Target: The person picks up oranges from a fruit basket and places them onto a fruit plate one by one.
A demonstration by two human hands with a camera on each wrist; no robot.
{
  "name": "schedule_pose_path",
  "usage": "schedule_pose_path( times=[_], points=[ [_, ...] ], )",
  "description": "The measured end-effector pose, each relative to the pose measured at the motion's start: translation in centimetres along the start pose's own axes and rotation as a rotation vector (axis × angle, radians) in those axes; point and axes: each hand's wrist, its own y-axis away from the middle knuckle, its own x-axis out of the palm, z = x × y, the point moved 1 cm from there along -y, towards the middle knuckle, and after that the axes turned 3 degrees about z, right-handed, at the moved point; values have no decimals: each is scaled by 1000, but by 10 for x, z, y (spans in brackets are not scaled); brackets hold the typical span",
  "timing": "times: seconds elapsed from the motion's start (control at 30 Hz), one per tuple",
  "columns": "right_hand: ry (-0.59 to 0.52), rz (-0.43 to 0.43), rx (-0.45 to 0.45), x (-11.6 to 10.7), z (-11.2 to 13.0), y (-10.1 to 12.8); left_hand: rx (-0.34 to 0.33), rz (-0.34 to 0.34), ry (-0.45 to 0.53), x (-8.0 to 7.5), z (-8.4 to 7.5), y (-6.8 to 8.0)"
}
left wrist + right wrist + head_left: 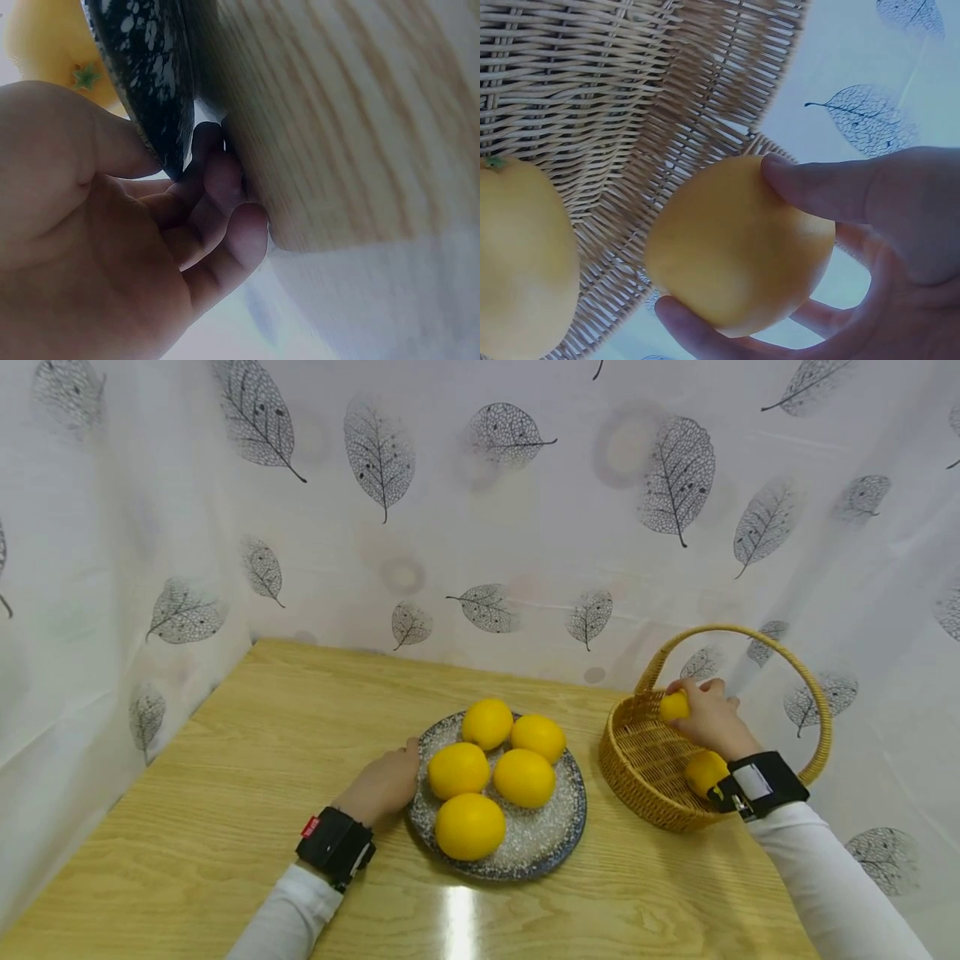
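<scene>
My left hand (384,783) grips the near-left rim of a speckled grey plate (536,839) with a dark blue edge. In the left wrist view its thumb lies against the upper side of the rim, with the fingers curled beneath. Several yellow lemons (470,827) rest on the plate. My right hand (712,722) holds another lemon (735,247) between thumb and fingers, over the far side of a wicker basket (630,785). A second lemon (703,772) lies inside the basket, below the right wrist.
The basket's tall arched handle (806,672) rises behind and to the right of my right hand. Plate and basket stand side by side on a light wooden table (300,718). A white curtain (525,527) with leaf prints hangs along the table's back and sides.
</scene>
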Motion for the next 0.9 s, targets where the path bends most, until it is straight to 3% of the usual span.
schedule_pose_path(
  times=[0.77,0.9],
  points=[
    [12,-210,-98,9,34,40,13,-9,-17,0,-1,1],
    [-9,-216,-105,8,45,50,5,-7,-21,0,0,0]
  ],
)
